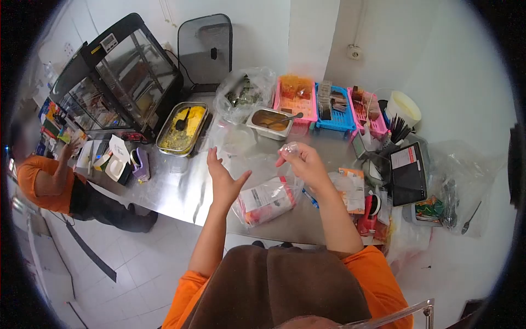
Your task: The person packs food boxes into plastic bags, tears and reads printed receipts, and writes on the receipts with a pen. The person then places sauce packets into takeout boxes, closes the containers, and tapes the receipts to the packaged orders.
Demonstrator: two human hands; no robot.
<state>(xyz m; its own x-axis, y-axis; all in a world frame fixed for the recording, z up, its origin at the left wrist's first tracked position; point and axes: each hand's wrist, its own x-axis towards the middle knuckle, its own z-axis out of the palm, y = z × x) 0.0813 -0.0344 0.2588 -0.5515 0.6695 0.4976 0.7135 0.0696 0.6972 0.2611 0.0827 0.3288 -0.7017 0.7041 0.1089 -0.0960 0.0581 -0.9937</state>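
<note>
Room left, crowded right.
You can reach the shiny tabletop (183,194) between the purple tape dispenser (143,165) and left hand (223,179). The red tape dispenser (365,220) and tablet (409,178) block the right.

Plain white wall (255,41) behind a long stainless-steel table (186,193), a pale pillar (308,44) jutting from that wall, a wall socket (354,52) with a cable (359,24) rising above, pale square-tiled floor (148,274), black-framed glass display cabinet (131,68) at left, light that glares off the tabletop
</note>
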